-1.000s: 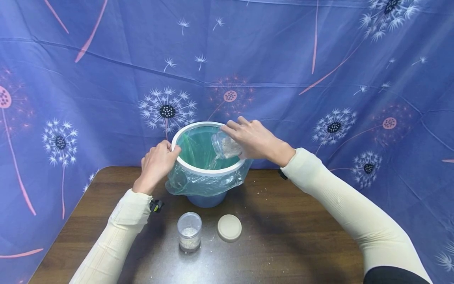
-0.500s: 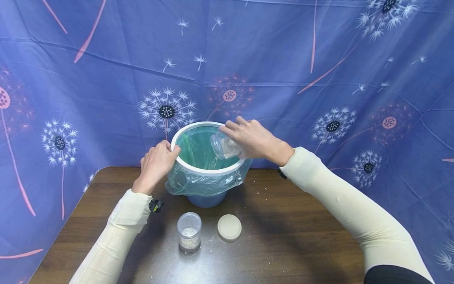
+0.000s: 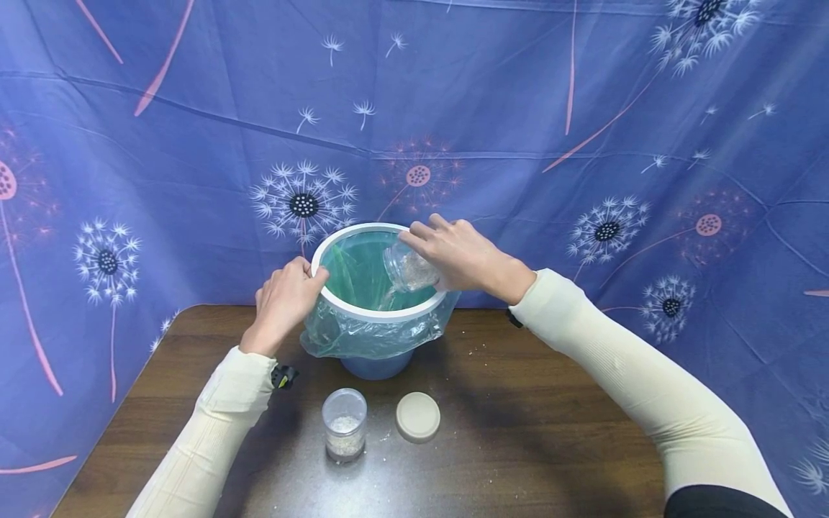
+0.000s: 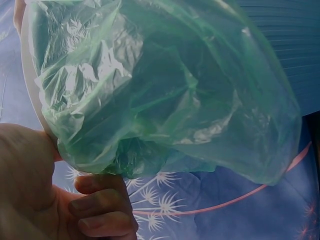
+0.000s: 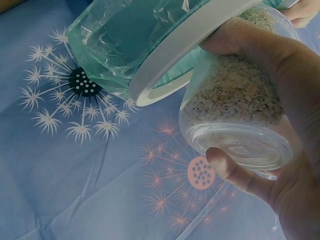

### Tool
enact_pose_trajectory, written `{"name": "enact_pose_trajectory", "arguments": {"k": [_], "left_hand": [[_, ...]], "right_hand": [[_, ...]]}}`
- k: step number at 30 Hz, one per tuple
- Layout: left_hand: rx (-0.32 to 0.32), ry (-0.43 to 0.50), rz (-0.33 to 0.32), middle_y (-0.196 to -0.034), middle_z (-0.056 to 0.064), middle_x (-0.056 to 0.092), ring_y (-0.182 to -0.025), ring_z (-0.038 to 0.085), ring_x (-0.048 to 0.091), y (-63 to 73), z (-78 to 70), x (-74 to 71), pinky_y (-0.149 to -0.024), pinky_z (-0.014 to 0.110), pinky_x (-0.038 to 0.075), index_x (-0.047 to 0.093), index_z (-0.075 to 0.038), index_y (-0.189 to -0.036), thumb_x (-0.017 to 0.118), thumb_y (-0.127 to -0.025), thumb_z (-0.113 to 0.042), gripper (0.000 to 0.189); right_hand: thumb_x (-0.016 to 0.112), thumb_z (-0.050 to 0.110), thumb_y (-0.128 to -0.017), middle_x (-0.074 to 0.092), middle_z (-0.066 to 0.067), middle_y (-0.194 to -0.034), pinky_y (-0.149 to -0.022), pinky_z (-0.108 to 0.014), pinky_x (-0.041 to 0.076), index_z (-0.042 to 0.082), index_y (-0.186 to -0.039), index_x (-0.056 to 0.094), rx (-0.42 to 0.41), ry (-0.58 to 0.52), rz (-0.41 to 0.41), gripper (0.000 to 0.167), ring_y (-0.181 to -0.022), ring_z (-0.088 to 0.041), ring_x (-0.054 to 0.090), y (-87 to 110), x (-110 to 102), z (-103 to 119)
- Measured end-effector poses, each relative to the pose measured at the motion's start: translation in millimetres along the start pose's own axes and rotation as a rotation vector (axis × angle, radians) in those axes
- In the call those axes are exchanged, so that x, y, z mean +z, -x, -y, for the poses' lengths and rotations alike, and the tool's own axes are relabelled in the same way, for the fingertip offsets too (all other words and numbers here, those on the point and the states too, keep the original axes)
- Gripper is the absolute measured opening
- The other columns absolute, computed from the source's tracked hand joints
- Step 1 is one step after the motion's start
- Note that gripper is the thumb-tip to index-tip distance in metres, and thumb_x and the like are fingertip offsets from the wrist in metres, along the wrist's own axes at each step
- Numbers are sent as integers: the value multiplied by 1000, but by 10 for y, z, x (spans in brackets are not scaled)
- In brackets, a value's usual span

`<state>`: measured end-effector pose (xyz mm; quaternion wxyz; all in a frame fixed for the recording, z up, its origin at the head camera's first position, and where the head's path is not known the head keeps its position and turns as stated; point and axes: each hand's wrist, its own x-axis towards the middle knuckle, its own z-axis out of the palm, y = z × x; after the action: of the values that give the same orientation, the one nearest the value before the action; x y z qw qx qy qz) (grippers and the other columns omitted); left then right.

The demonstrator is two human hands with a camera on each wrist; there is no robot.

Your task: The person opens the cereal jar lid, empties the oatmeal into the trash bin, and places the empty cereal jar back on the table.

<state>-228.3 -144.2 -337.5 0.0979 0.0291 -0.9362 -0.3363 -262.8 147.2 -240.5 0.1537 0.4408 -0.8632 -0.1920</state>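
My left hand (image 3: 283,302) grips the white rim (image 3: 382,315) of a blue trash bin (image 3: 377,365) at its left side, thumb over the top. A thin green plastic bag (image 3: 376,340) lines the bin and hangs over its outside; the left wrist view shows its loose folds (image 4: 165,90) close to my fingers. My right hand (image 3: 465,255) holds a clear jar (image 3: 408,269), tipped with its mouth down to the left inside the bin's opening. Pale flakes (image 5: 235,92) fill part of the jar in the right wrist view, and some fall from its mouth into the bag.
A second clear jar (image 3: 345,424), partly filled with whitish flakes, stands upright in front of the bin. To its right lies a round cream lid (image 3: 417,417). Crumbs dot the brown wooden table (image 3: 537,432). A blue dandelion-print cloth (image 3: 505,93) hangs behind.
The flakes keep streaming out of the tilted jar, which has shifted very slightly left. My left hand keeps its grip on the rim.
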Motion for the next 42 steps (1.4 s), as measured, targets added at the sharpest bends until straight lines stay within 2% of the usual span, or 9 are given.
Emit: {"name": "enact_pose_trajectory", "arguments": {"k": [19, 42], "left_hand": [[-3, 8, 4, -94, 14, 64, -93, 39, 63, 10, 9, -26, -81, 59, 46, 56, -12, -93, 46, -99, -43, 34], [4, 5, 9, -90, 13, 63, -91, 39, 63, 9, 6, -10, -81, 59, 46, 55, -12, -92, 45, -99, -41, 32]], "right_hand": [[102, 38, -67, 60, -11, -130, -66, -46, 58, 10, -149, 51, 1, 1, -3, 100, -103, -34, 58, -15, -12, 15], [101, 40, -68, 58, -13, -137, -69, -46, 59, 10, -152, 50, -9, 4, 8, 103, -108, -35, 58, -12, -14, -10]]}}
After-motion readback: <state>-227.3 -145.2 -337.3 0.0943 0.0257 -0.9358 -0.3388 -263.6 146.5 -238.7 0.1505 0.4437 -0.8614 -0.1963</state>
